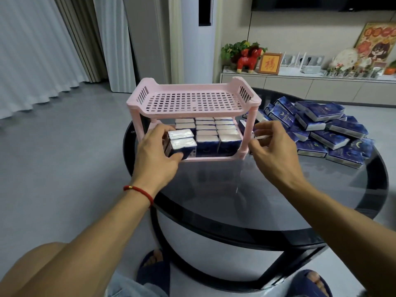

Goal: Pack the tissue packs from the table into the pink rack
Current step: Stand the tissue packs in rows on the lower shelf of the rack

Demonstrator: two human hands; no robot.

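The left hand [157,146] grips two dark-blue tissue packs [181,142] at the near-left of the pink plastic rack's [192,99] lower shelf. The right hand [273,144], fingers curled, pinches the rack's right edge. Forcing the packs in could shove the light rack along the dark glass worktop [235,200]. The lettering on the heaped packs [321,125] far right is unreadable.

Left hand [157,150] grips two tissue packs [182,141] at pink rack [192,99].

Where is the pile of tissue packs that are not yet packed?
In the head view, the loose pile of tissue packs lies on the right part of the round glass table, just right of the pink rack.
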